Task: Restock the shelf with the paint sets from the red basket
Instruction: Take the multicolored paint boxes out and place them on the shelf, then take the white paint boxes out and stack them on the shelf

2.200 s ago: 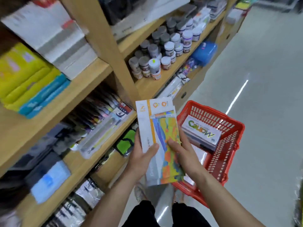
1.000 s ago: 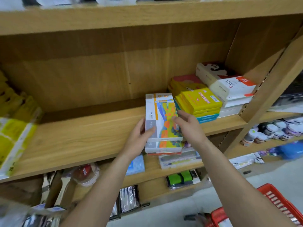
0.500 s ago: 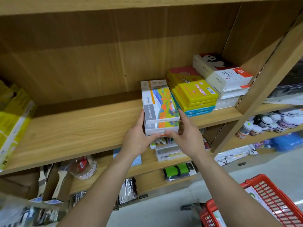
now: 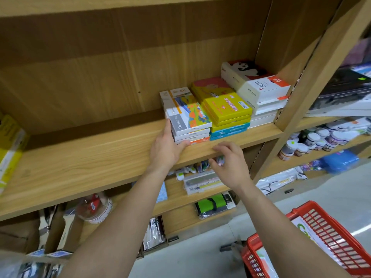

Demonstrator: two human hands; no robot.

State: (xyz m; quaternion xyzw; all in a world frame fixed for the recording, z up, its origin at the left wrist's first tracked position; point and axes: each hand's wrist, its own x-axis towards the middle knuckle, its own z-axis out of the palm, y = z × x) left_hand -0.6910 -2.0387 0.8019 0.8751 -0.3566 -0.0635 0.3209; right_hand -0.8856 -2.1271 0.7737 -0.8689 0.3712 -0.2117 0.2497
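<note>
A stack of paint sets (image 4: 188,115) with colourful landscape covers lies on the wooden shelf (image 4: 100,157), pushed up against a yellow stack. My left hand (image 4: 166,149) rests flat against the stack's left side, with the thumb on its front lower corner. My right hand (image 4: 228,163) hovers off the stack, just below the shelf's front edge, fingers loosely curled and holding nothing. The red basket (image 4: 329,233) sits at the bottom right, and a white box with green lettering (image 4: 301,227) shows inside it.
Yellow and blue boxes (image 4: 226,109) and white panda boxes (image 4: 259,87) fill the shelf's right end up to the upright (image 4: 313,63). Yellow packs (image 4: 10,141) lie at the far left. Paint jars (image 4: 321,139) stand on the right bay. Lower shelves hold brushes and pouches.
The stack has slid further back onto the shelf beside the yellow boxes. My right hand has let go and pulled back below the shelf edge. My left hand stays against the stack.
</note>
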